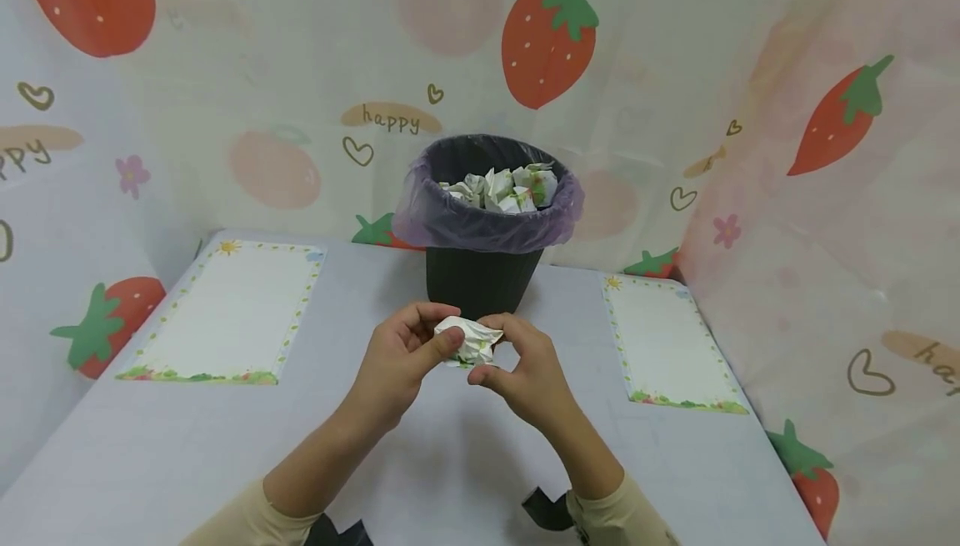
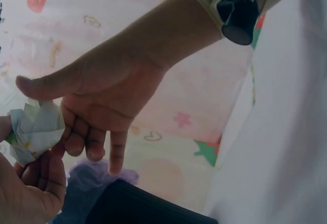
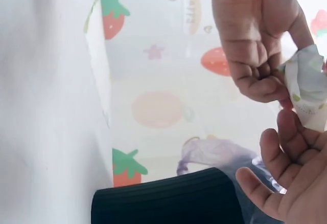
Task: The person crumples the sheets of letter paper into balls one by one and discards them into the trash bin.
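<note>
A crumpled ball of white paper [image 1: 472, 341] with green and yellow print is held between both hands over the table, in front of the bin. My left hand [image 1: 400, 360] pinches its left side, the thumb lying across the front of the paper. On the other side, my right hand [image 1: 531, 369] has curled fingers at the paper's right edge, with its thumb lower down. The left wrist view shows the folded paper [image 2: 37, 132] between the two hands. From the right wrist, the paper [image 3: 306, 83] appears at the fingertips, partly cut off by the frame.
Behind the hands stands a black bin [image 1: 480, 275] with a purple liner [image 1: 480, 227], holding several crumpled papers [image 1: 498, 187]. Flat sheets with decorated borders lie at left [image 1: 225, 313] and right [image 1: 675, 344] on the white table [image 1: 315, 446]. Strawberry-printed curtains [image 1: 315, 46] enclose the table.
</note>
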`<move>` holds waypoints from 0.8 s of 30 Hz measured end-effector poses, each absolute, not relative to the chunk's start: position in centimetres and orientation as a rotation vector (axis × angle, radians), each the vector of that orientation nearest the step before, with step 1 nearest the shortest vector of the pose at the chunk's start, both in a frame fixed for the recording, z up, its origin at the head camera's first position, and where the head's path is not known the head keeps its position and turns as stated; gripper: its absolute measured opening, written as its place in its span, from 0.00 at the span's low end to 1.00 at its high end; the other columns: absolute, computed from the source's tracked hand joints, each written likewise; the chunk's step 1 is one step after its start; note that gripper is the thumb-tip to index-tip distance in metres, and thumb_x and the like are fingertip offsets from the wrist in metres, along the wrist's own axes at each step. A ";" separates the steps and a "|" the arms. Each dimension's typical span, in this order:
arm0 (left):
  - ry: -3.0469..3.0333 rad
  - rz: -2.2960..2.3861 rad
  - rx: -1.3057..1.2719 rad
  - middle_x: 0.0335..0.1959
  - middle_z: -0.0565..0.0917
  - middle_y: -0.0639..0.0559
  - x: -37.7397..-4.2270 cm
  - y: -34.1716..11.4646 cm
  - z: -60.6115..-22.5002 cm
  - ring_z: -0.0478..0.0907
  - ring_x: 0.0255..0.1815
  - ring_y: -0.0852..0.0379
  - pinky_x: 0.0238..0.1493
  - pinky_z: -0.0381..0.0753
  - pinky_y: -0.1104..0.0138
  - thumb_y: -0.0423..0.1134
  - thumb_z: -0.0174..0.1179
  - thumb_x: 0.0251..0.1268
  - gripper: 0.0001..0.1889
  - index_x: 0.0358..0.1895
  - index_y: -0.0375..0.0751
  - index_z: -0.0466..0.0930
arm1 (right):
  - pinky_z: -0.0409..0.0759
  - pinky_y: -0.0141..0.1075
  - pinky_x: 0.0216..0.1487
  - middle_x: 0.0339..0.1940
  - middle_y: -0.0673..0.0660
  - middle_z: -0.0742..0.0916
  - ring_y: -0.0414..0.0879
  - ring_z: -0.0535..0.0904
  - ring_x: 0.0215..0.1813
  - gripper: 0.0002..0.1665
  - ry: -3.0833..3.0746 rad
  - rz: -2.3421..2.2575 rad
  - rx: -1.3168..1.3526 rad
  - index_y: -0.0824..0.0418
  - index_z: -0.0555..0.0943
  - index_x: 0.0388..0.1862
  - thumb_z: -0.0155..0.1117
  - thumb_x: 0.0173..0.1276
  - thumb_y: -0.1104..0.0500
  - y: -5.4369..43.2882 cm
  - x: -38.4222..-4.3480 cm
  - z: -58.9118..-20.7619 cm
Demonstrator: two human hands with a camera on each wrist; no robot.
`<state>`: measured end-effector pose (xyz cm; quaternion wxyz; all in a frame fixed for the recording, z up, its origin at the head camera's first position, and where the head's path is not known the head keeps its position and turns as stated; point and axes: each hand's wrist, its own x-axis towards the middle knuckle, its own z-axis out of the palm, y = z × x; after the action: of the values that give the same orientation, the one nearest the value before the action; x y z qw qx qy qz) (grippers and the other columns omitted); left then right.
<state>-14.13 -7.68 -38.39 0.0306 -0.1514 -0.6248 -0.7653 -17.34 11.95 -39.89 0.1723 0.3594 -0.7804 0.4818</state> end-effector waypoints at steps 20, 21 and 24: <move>-1.791 -2.364 -0.493 0.46 0.84 0.44 -13.4 -6.6 -38.9 0.82 0.45 0.54 0.48 0.87 0.68 0.30 0.68 0.66 0.19 0.57 0.30 0.77 | 0.82 0.37 0.49 0.38 0.55 0.85 0.45 0.80 0.46 0.24 -2.083 1.678 1.014 0.59 0.82 0.41 0.71 0.61 0.40 11.8 -17.3 -39.8; -1.784 -2.354 -0.500 0.46 0.84 0.43 -13.4 -6.6 -38.9 0.82 0.45 0.54 0.47 0.87 0.68 0.30 0.68 0.66 0.19 0.57 0.30 0.77 | 0.82 0.37 0.51 0.40 0.55 0.85 0.45 0.80 0.47 0.26 -2.085 1.669 1.010 0.58 0.83 0.44 0.70 0.60 0.39 11.7 -17.3 -39.7; -1.767 -2.337 -0.485 0.46 0.84 0.45 -13.6 -6.8 -38.8 0.82 0.46 0.55 0.47 0.86 0.69 0.29 0.68 0.66 0.19 0.58 0.30 0.77 | 0.80 0.38 0.57 0.48 0.53 0.86 0.46 0.81 0.54 0.31 -2.131 1.647 1.004 0.56 0.83 0.54 0.69 0.59 0.37 11.7 -17.2 -39.5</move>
<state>-13.57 -6.82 -38.85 0.0857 -0.1628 -0.5927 -0.7841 -17.19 11.73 -39.52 0.1333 0.3461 -0.7347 0.5680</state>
